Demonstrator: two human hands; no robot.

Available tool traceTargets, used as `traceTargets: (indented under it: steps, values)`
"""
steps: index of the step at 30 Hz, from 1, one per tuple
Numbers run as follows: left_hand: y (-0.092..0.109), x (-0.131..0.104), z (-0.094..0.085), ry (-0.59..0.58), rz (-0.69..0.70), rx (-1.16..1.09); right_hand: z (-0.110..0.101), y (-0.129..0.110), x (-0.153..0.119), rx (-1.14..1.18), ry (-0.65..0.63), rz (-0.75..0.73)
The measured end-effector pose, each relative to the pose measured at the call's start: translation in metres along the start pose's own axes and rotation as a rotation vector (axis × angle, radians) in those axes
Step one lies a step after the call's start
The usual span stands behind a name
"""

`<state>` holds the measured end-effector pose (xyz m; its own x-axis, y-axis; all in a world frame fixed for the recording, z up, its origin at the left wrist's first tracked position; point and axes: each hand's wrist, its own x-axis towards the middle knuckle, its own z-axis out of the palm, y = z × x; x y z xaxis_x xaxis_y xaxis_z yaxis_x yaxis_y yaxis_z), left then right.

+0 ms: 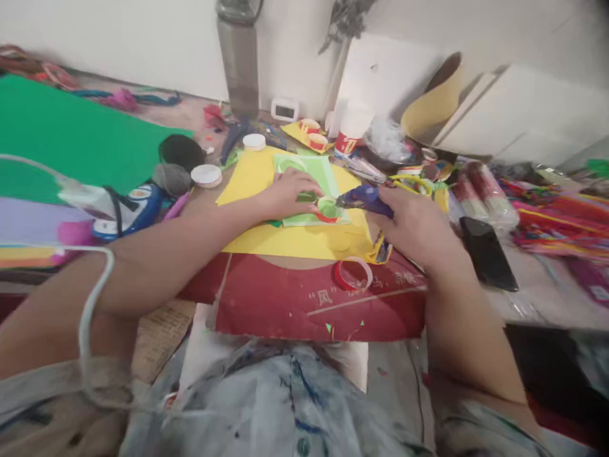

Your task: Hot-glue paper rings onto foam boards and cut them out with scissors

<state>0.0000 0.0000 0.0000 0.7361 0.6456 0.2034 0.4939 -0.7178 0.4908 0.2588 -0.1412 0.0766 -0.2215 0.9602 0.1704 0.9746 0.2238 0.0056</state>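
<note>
My left hand (295,192) reaches over the yellow sheet, its fingers closed on the edge of a small red paper ring (328,219) with light green inside it. In my right hand (412,222) is a dark blue tool (365,195) with a narrow tip, blurred, so its kind is unclear. That tip points left and lies close to the ring's right side. Beneath the ring is a light green sheet (321,174) on top of yellow paper (252,190). Nearer my body, another red ring (353,274) sits on a dark red board (285,304).
At left are white lids (206,174), a blue-and-white corded device (126,209) and green paper (71,139). A white cable (88,304) crosses in front of my left arm. A phone (488,252) and bundled colourful craft sticks (566,222) lie at right. Behind stands a white bottle (353,124).
</note>
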Motion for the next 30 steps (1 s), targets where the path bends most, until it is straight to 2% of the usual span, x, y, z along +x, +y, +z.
traceTargets:
  steps: [6,13,20,25,30]
  values:
    - [-0.005,0.006,0.003,0.016,-0.012,0.004,0.005,0.005,0.0,0.058,0.072,0.004]
    - [-0.008,0.006,0.004,0.034,0.007,0.005,0.021,0.003,0.011,0.212,0.151,-0.001]
    - [-0.009,0.007,0.005,0.034,0.026,0.035,0.022,-0.005,0.013,0.389,0.13,-0.001]
    - [-0.009,0.007,0.004,0.041,0.024,0.046,0.023,0.0,0.012,0.462,0.136,-0.018]
    - [-0.013,0.008,0.005,0.061,0.071,0.033,0.027,-0.001,0.015,0.466,0.119,0.043]
